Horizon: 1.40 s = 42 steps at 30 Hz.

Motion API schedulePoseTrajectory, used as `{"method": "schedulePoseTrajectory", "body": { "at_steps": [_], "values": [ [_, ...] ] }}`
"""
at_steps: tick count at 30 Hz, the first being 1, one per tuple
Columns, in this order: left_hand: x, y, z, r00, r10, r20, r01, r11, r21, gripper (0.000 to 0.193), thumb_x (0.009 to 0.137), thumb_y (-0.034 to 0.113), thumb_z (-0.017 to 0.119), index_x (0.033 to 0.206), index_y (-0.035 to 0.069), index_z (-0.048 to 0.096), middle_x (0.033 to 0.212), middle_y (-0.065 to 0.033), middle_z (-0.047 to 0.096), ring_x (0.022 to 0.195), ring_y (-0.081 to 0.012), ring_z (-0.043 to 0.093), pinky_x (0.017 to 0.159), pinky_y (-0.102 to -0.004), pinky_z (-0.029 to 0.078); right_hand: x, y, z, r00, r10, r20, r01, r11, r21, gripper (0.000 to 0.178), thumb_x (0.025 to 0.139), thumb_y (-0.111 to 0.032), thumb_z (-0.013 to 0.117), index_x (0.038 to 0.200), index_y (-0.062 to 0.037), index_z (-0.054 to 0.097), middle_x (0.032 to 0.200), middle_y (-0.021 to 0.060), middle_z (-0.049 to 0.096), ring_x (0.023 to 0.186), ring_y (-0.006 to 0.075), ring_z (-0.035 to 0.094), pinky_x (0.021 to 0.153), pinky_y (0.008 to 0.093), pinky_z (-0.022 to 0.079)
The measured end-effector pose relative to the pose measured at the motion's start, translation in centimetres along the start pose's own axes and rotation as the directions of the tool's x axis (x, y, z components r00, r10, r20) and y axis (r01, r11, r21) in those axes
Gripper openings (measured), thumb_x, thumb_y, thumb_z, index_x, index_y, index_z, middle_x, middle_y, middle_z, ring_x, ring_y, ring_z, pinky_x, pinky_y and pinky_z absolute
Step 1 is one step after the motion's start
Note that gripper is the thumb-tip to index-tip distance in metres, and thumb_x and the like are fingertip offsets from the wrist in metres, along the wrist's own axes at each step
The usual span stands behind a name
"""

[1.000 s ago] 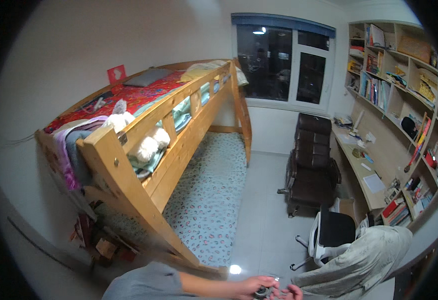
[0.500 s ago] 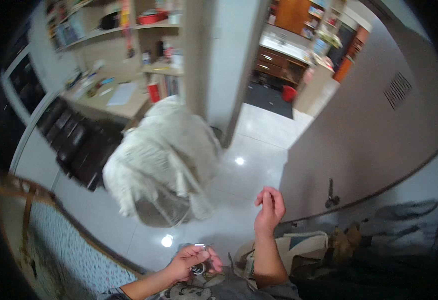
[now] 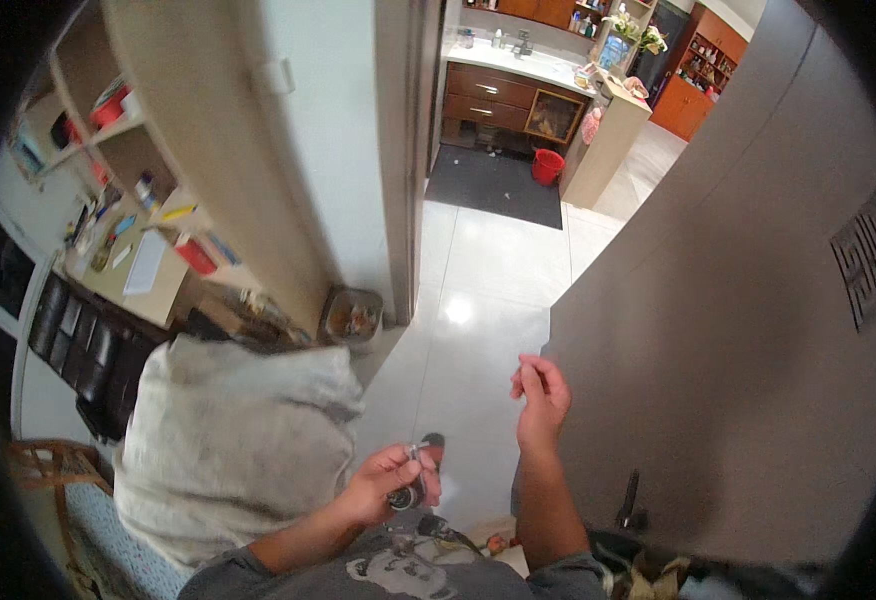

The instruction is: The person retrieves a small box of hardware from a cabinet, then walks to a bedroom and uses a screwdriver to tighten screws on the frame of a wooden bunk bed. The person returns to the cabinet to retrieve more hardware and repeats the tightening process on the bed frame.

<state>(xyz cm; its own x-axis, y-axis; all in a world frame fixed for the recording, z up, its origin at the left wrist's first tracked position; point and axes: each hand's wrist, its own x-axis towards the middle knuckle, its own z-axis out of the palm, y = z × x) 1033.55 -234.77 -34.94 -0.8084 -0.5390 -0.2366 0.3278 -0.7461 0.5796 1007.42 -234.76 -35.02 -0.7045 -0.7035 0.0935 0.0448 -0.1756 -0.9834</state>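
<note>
Low in the middle, my left hand (image 3: 390,484) is closed around a small object with a dark round end (image 3: 405,496) and a pale, shiny tip by the thumb. Its exact kind is hard to make out. My right hand (image 3: 542,398) is raised farther right, in front of the grey-brown door (image 3: 698,340). Its thumb and fingers are pressed together, and whatever may be between them is hidden. To the left of my left forearm, a pale cloth (image 3: 238,440) drapes over a bulky thing whose form is covered.
An open doorway leads over white floor tiles (image 3: 478,260) to a dark mat (image 3: 493,190), a red bucket (image 3: 548,166) and a vanity with drawers (image 3: 488,95). A waste bin (image 3: 352,318) stands by the door frame. Shelves, a desk (image 3: 158,275) and a dark chair (image 3: 78,335) are at left.
My view has moved forward and turned toward the doorway. The cloth-covered thing now lies nearer and farther left, and the bin has come into sight. Both hands keep their closed poses.
</note>
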Motion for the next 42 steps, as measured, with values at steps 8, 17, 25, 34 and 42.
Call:
{"method": "schedulePoseTrajectory", "body": {
  "at_steps": [8, 17, 25, 34, 42],
  "values": [
    [26.9, 10.3, 3.9, 0.972, -0.233, 0.018, 0.234, 0.97, -0.063, 0.017, 0.102, 0.018, 0.051, 0.108, 0.002, 0.055, 0.093, -0.0145, 0.064, 0.084, -0.0282, 0.063, 0.076, -0.0428, 0.051, 13.7, 7.8, -11.4, 0.871, 0.428, -0.241, -0.47, 0.87, -0.151, 0.014, 0.094, -0.01, 0.061, 0.101, -0.0003, 0.068, 0.08, 0.0036, 0.066, 0.065, 0.0093, 0.056, 0.058, 0.0255, 0.047],
    [62.1, 21.5, 1.7, 0.969, -0.181, -0.169, 0.18, 0.983, -0.025, 0.019, 0.1, 0.021, 0.051, 0.108, 0.003, 0.053, 0.082, -0.0105, 0.056, 0.073, -0.0257, 0.057, 0.067, -0.041, 0.049, 41.1, 22.8, -16.9, 0.614, 0.753, -0.236, -0.789, 0.593, -0.161, 0.02, 0.092, -0.017, 0.063, 0.107, -0.0052, 0.069, 0.084, 0.0033, 0.067, 0.069, 0.0126, 0.06, 0.061, 0.0279, 0.049],
    [89.2, 30.4, 2.2, 0.955, -0.049, -0.291, 0.024, 0.996, -0.092, 0.019, 0.101, 0.024, 0.047, 0.105, 0.007, 0.054, 0.079, -0.0076, 0.057, 0.071, -0.0234, 0.057, 0.063, -0.0407, 0.051, 89.4, 26.9, -8.7, 0.896, 0.442, 0.029, -0.377, 0.796, -0.474, 0.026, 0.089, -0.021, 0.064, 0.106, -0.0029, 0.069, 0.091, 0.0114, 0.071, 0.077, 0.0194, 0.067, 0.071, 0.0338, 0.054],
    [126.6, 35.4, 8.1, 0.977, -0.095, -0.193, 0.092, 0.995, -0.021, 0.02, 0.1, 0.024, 0.05, 0.103, 0.005, 0.054, 0.079, -0.0105, 0.057, 0.071, -0.0255, 0.057, 0.063, -0.043, 0.051, 114.8, 40.2, -21.6, 0.945, 0.235, 0.227, 0.075, 0.521, -0.85, 0.026, 0.092, -0.026, 0.056, 0.097, -0.0039, 0.069, 0.104, 0.0153, 0.069, 0.101, 0.0343, 0.063, 0.087, 0.0441, 0.052],
    [165.7, 30.1, 27.8, 0.716, -0.685, 0.132, 0.629, 0.716, 0.303, 0.014, 0.102, 0.017, 0.05, 0.104, 0.005, 0.056, 0.081, -0.0089, 0.06, 0.073, -0.0221, 0.061, 0.066, -0.0355, 0.052, 110.9, 37.7, -50.4, 0.135, 0.603, -0.786, -0.854, 0.473, 0.216, 0.016, 0.087, -0.007, 0.053, 0.078, 0.0003, 0.064, 0.07, 0.013, 0.064, 0.061, 0.0231, 0.064, 0.049, 0.0349, 0.05]
  ]
}}
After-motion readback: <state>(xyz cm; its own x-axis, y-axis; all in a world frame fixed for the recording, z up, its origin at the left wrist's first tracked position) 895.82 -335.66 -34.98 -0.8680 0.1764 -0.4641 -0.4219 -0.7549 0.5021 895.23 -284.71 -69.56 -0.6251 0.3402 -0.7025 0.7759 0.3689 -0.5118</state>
